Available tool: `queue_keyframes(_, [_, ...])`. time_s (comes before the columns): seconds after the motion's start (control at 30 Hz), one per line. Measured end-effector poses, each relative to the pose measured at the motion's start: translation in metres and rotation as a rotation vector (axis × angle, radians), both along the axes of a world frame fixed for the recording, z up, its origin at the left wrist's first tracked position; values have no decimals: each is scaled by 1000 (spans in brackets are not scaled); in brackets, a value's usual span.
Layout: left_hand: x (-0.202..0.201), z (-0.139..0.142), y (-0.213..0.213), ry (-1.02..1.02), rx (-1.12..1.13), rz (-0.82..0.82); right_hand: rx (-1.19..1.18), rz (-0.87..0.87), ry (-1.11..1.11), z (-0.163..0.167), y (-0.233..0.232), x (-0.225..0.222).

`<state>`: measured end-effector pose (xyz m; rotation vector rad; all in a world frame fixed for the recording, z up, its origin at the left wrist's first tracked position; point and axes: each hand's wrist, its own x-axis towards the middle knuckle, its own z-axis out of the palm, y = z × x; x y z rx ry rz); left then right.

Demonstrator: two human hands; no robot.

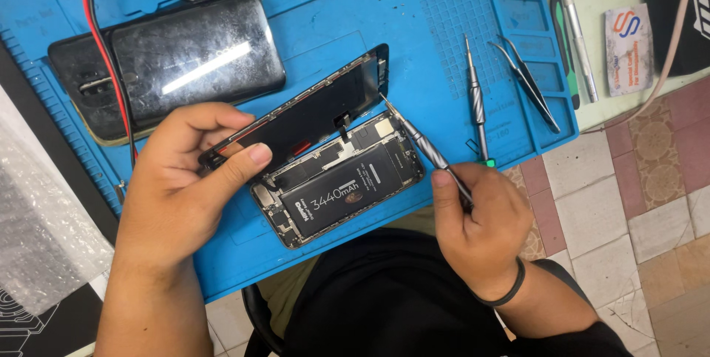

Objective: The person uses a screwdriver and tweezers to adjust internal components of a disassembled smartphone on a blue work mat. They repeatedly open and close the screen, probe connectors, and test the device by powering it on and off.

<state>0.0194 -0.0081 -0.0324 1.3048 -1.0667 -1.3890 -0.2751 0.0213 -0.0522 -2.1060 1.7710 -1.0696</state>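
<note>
The left hand (185,179) pinched the lifted screen (310,109) above the open phone (340,183). The right hand (481,224), fingers closed on a screwdriver (421,143), touched its tip to the phone's top corner; the screen likely needed steady support to spare its cables.

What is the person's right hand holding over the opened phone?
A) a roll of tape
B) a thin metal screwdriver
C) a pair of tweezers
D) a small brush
B: the right hand grips a thin metal screwdriver whose tip reaches the top corner of the opened phone, while the tweezers lie unused on the blue mat.
</note>
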Motion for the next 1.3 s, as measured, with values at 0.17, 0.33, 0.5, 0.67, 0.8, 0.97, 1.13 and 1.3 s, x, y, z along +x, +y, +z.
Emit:
queue_keyframes(0.17, [1,-1,0,8,-4,-4,42,-8,-66,4,-5,0])
queue_keyframes(0.33, [2,-3,0,-15,-11,3,-11,14,-9,4,-5,1])
queue_keyframes(0.5, [3,-4,1,-13,-4,5,10,17,-48,1,-6,-2])
queue_keyframes(0.67, [3,-5,2,-26,-4,13,-13,-6,-1,-1,-4,-1])
queue_keyframes(0.8, [4,-6,2,-22,-14,11,-8,28,-26,1,-6,-3])
queue_keyframes(0.97, [4,-7,3,-35,-8,23,9,0,-70,1,-6,0])
queue_keyframes(1.13, [4,-7,3,-22,-16,19,-5,37,-73,4,-8,-2])
queue_keyframes(1.3, [2,-6,3,-22,-8,49,-7,43,-77,5,-9,0])
